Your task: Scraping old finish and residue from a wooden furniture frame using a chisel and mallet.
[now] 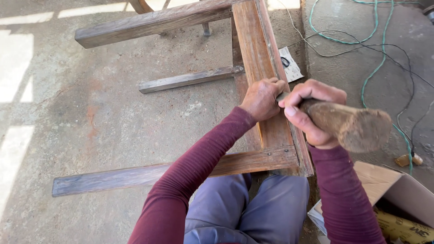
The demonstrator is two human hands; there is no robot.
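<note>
**Both hands on the wooden frame, tool right at the top rail**

So here's where you're at. The wooden frame (260, 54) is lying on its side on the concrete floor (113, 117), legs sticking out to the left, and you're sat at its near end with your knees just under the closest corner. Everything below is relative to that frame.

Your left hand (262, 98) is resting on the frame's wide top board, about midway along it, fingers curled down over the metal end of a tool (282, 96) where it meets the wood. Can't really see the tip itself, it's tucked under your fingers, so I can't say exactly where it's touching.

Your right hand (312, 115) is just off the frame's right edge, grip closed tight around the chunky wooden handle (352, 126) of that tool. The butt end of the handle pokes out past your fist, away from the frame, and looks worn and rounded.

Other stuff around the frame:
- a small paper card (289, 63) on the floor, touching its right side, further up from your hands
- a green cable (377, 58) and thin dark wires looping over the floor well to the right
- an open cardboard box (398, 190) near the frame's closest corner, on the right, with a yellow pack inside

Sunlight patches sit well off to the frame's left.
</note>
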